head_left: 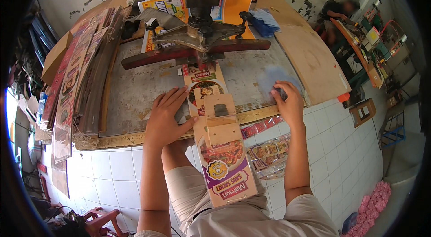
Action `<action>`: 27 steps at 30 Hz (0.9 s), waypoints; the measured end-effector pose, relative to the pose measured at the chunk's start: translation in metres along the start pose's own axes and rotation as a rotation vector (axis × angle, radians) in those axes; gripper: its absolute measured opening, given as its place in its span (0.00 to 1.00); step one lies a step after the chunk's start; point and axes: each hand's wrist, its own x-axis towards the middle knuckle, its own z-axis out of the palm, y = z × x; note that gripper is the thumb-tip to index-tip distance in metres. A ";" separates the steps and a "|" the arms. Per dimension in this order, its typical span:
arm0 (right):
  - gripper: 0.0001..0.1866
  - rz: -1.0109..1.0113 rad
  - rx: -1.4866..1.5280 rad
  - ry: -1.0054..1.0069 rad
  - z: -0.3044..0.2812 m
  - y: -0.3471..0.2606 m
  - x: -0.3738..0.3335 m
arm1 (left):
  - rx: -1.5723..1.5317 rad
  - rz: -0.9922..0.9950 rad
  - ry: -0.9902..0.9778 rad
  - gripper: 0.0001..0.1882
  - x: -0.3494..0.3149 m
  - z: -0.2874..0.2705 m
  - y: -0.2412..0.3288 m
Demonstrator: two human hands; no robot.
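Observation:
A long printed cardboard strip (231, 172) with food pictures runs from under the press head (202, 39) over the bench edge onto my lap. On it lies a brown board piece (222, 133) with small holes and a dark grey patch. My left hand (168, 113) rests open beside the strip, its fingers stretched toward the press and its thumb near the strip's edge. To the right of the strip, my right hand (288, 100) is closed, finger and thumb pinching a bluish see-through plastic sheet (274, 77), smeared by motion.
Printed strips (72, 80) are stacked at the left of the grey bench top (139, 102). Blue plastic sheets (265, 24) lie behind the press, right of it. Packed sachets (269, 154) lie below the bench edge. Another person (339, 12) sits at a machine, far right.

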 end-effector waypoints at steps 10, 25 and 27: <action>0.11 0.112 0.144 0.032 -0.002 0.036 0.013 | -0.002 0.008 0.009 0.40 0.000 0.000 -0.001; 0.20 -0.403 0.342 -0.152 0.022 -0.135 -0.007 | -0.060 -0.014 0.001 0.41 -0.001 -0.005 -0.003; 0.25 -0.450 0.322 -0.281 0.027 -0.135 -0.011 | -0.078 -0.007 0.011 0.42 0.001 -0.005 0.000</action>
